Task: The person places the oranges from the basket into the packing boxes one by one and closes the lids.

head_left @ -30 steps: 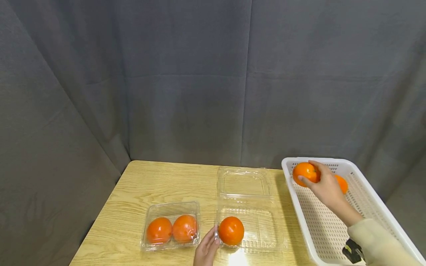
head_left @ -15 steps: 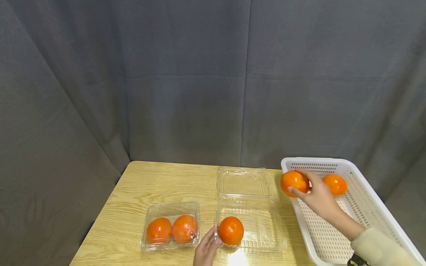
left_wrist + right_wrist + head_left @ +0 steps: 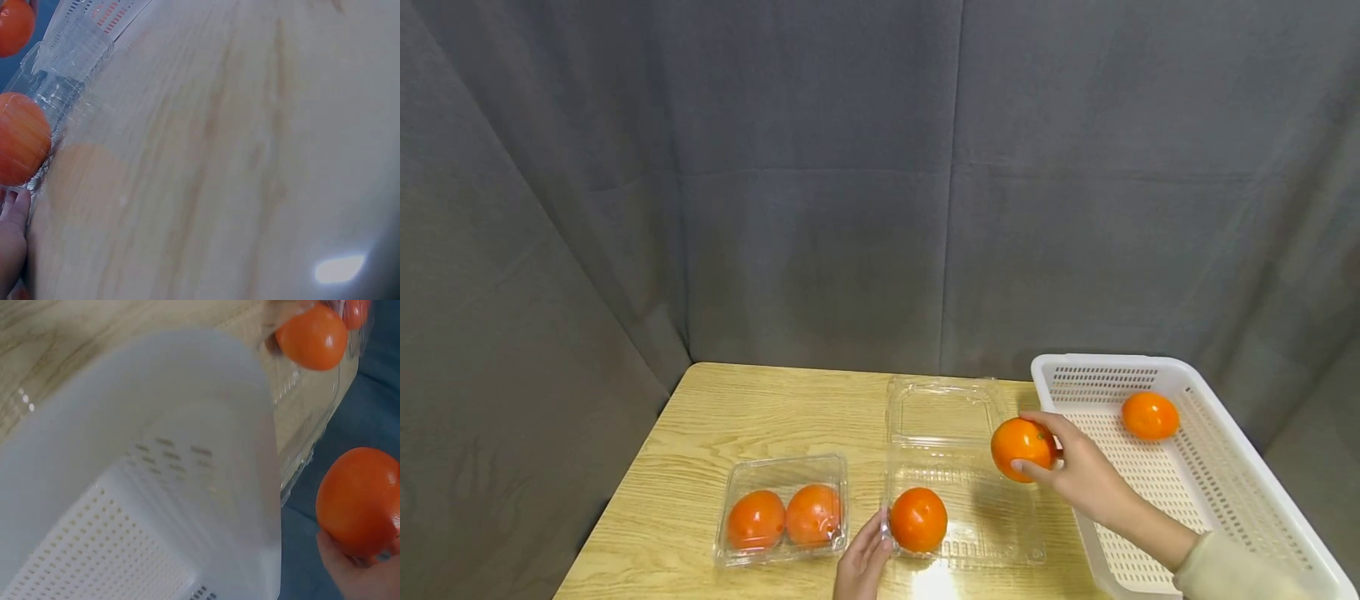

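Observation:
My right hand [image 3: 1090, 479] grips an orange [image 3: 1021, 448] between thumb and fingers, raised over the right side of an open clear plastic clamshell [image 3: 988, 537]. That held orange also shows at the right edge of the right wrist view. Another orange [image 3: 917, 520] sits in the clamshell's near left part, and its lid [image 3: 950, 408] lies flat toward the back. My left hand [image 3: 861, 560] pinches the clamshell's left edge near the front corner, beside the seated orange; only part of this hand enters the left wrist view.
To the left stands a closed clamshell [image 3: 788, 477] with two oranges inside. A white perforated basket [image 3: 1138, 492] at the right holds one orange [image 3: 1150, 415]. The wooden table [image 3: 760, 408] backs onto a grey curtain [image 3: 820, 183].
My right hand has carried its orange from inside the basket leftward and toward me, past the rim to above the open clamshell. My left hand stays at the clamshell's edge.

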Demonstrator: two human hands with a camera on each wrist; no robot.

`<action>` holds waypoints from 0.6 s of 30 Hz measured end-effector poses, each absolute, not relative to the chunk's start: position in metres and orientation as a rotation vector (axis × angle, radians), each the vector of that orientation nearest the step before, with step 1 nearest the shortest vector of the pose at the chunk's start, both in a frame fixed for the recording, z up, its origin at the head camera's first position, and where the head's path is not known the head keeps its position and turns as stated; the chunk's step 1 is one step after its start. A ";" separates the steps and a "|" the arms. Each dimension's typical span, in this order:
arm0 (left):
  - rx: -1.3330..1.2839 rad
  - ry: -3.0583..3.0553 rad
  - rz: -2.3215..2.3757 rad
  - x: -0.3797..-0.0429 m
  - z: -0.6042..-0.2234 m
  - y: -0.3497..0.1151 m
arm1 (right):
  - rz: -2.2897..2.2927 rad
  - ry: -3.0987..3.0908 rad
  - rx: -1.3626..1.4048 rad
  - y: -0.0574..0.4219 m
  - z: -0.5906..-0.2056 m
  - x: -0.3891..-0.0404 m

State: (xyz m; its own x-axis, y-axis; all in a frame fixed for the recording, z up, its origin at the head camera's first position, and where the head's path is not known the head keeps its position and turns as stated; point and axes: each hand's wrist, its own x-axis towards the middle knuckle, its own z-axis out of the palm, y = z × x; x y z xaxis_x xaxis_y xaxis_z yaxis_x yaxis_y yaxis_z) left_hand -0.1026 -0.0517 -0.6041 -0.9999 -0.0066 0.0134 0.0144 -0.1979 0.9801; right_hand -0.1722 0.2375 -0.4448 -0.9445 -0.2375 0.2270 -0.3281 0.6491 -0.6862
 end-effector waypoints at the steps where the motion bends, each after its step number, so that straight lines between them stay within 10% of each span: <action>1: -0.003 -1.983 -2.422 -0.103 -0.604 -0.052 | 1.180 -2.745 0.483 0.236 -0.446 -0.171; 18: 0.114 -1.994 -2.449 -0.103 -0.602 -0.050 | 1.013 -2.909 0.643 0.211 -0.459 -0.154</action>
